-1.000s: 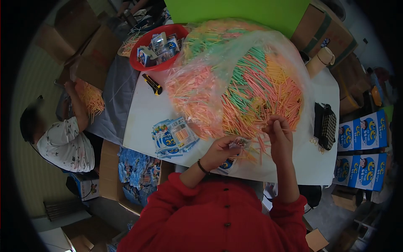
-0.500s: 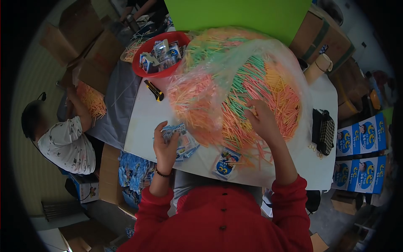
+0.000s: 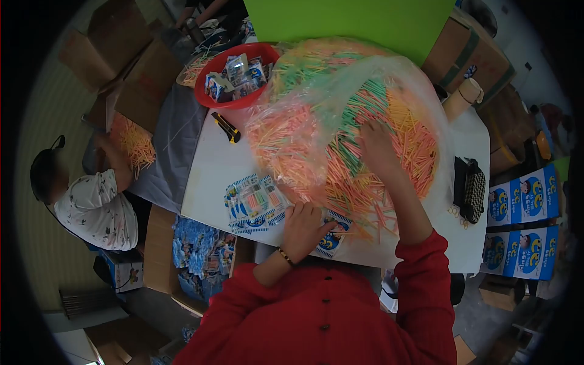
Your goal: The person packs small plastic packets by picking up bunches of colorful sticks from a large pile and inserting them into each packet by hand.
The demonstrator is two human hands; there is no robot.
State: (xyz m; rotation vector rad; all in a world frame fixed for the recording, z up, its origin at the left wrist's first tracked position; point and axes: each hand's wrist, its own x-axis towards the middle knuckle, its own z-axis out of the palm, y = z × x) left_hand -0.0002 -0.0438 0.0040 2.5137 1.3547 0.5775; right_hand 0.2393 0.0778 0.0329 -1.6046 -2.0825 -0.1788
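Note:
A large heap of thin pink, green, yellow and orange sticks (image 3: 356,112) lies in an opened clear plastic bag (image 3: 292,100) on the white table. My right hand (image 3: 378,149) rests on the heap with its fingertips down among the sticks, where their grip is hidden. At the table's near edge, my left hand (image 3: 304,228) has its fingers stretched out and its thumb apart, by a blue-and-white printed packet (image 3: 333,236). The hand partly covers this packet. Left of that hand lie several filled, clear-fronted packets (image 3: 252,204) in an overlapping pile.
A red basin (image 3: 204,91) of packets and a yellow-black box cutter (image 3: 226,128) are at the left. A carton (image 3: 159,249) of blue packets stands below the table. A patterned pouch (image 3: 473,191) and a tan cup (image 3: 463,100) are right. Another person (image 3: 97,207) sits left.
My left hand has moved right and down from the packet pile to the single packet. My right hand has shifted slightly up, deeper over the heap.

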